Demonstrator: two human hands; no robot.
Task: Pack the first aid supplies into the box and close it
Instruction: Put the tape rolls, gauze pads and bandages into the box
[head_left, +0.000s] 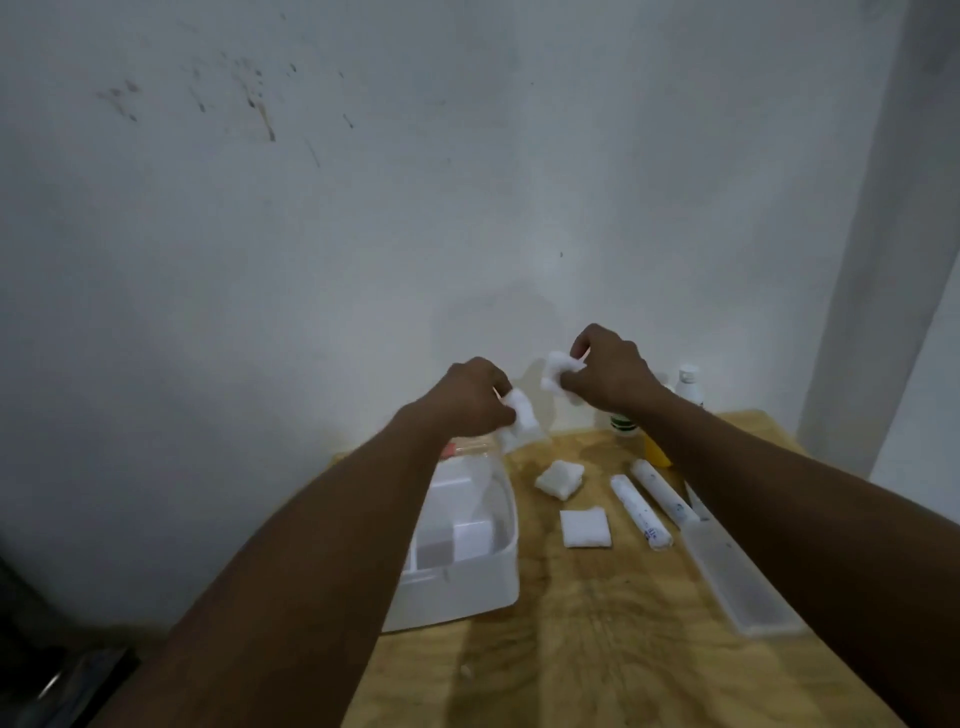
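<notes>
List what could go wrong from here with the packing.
1. Each hand, left hand and right hand, pinches a gauze piece in the air beyond the open box; a loose grip could drop one outside it.
2. The right forearm hangs over the bandage rolls and bottles; lowering it might knock them.

Head-worn view, forward-down over the table (597, 623)

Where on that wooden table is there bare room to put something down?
The near table is bare, between the white box and the clear flat case. Farther back it is crowded: gauze pads, two wrapped rolls and bottles.
</notes>
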